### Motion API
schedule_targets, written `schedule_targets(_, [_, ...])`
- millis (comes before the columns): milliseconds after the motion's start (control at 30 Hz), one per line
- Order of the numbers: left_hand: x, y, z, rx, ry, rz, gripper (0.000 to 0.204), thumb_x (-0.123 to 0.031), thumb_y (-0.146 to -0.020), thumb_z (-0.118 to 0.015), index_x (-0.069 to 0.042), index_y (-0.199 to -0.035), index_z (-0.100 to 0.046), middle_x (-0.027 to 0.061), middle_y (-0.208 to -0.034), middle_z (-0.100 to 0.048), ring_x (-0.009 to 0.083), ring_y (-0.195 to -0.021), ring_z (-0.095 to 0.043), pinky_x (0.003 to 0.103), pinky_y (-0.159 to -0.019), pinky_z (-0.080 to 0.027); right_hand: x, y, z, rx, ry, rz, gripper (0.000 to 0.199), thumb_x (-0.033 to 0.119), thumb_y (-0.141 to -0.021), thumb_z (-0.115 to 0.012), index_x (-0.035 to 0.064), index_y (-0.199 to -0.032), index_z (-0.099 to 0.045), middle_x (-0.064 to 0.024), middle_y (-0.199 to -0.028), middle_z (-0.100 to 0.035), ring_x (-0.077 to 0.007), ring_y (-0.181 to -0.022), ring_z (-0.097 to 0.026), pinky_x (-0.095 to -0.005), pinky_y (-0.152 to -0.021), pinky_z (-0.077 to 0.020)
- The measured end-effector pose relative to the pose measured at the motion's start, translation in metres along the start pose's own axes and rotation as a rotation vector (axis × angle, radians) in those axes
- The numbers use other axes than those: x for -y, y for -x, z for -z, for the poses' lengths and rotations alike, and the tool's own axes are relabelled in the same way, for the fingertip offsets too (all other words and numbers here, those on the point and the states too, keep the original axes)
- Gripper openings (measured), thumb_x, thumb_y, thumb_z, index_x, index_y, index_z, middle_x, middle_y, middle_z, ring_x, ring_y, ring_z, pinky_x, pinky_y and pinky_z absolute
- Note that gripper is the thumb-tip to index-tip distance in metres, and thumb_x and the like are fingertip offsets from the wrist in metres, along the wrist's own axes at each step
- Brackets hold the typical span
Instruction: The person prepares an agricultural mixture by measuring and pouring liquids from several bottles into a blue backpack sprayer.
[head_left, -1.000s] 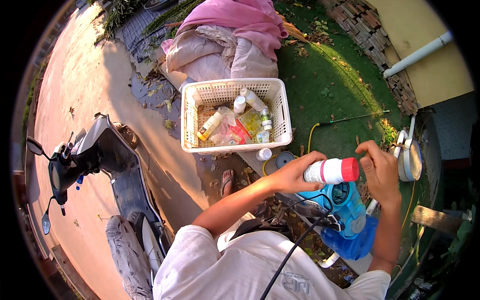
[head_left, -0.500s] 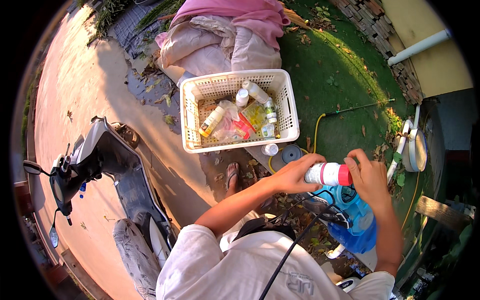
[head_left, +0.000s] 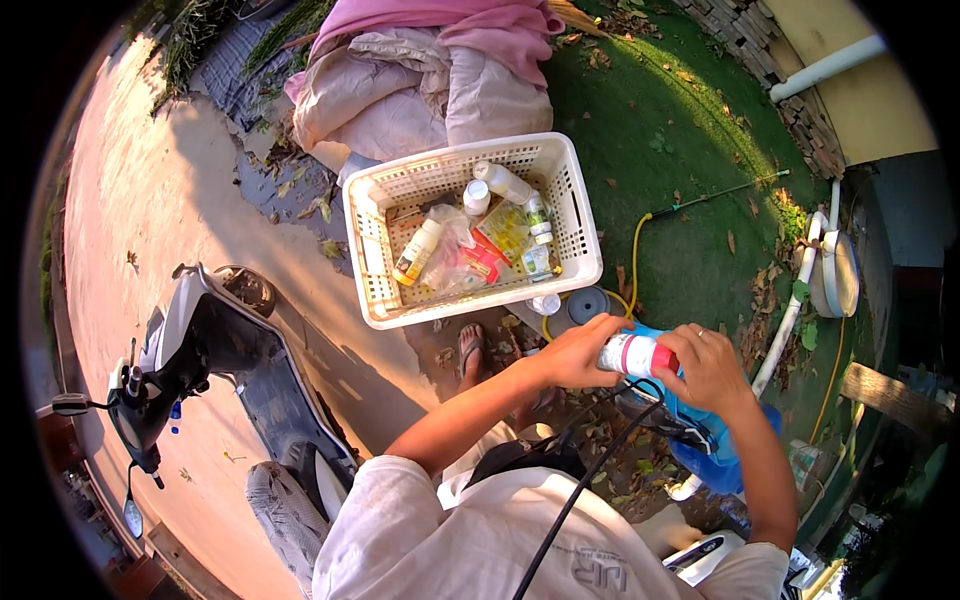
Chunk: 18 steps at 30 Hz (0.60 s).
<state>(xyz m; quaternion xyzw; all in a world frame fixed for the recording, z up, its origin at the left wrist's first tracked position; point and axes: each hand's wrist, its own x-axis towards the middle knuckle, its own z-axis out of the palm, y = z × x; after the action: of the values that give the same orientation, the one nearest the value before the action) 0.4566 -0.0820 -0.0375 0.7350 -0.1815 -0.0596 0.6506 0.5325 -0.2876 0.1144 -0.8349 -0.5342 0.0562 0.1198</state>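
Warm, low sunlight falls across an outdoor yard. A pale paved path (head_left: 130,200) runs down the left side, tinted orange, with a long shadow across it. A parked scooter (head_left: 190,370) stands on it, handlebars toward the lower left. To the right lies green turf (head_left: 680,130) scattered with dry leaves. A heap of pink and beige bedding (head_left: 430,70) lies at the top. A yellow wall (head_left: 880,100) with a brick base (head_left: 760,50) closes the upper right corner, and 1 white pipe (head_left: 825,65) runs along it. A yellow hose (head_left: 640,240) curls over the grass.
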Motion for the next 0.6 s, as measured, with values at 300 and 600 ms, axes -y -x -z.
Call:
schedule_targets(300, [0.037,-0.007,0.013,-0.019,-0.037,0.178,0.060,-0.022,-0.068,-0.081,-0.007,-0.120,-0.056,0.0161,-0.111,-0.056,0.0384,-0.103,-0.062,0.046,-0.087,-0.053,-0.029,-0.020,-0.052,0.020,-0.065,-0.204,0.043,0.044,-0.096,-0.063,0.0049,-0.112,-0.057,-0.0188,-0.101,-0.069,-0.0346,-0.076,-0.069,-0.0455,-0.065,-0.0537])
schedule_targets(600, [0.067,-0.015,0.029,-0.291,-0.213,0.313,0.049,-0.025,-0.063,-0.086,-0.008,-0.101,-0.062,0.0135,-0.101,-0.063,0.0388,-0.092,-0.066,0.049,-0.076,-0.056,-0.024,-0.066,-0.132,-0.241,-0.120,-0.536,0.032,0.031,-0.089,-0.070,0.0044,-0.100,-0.057,-0.0167,-0.076,-0.068,-0.0381,-0.064,-0.068,-0.0474,-0.056,-0.0535])
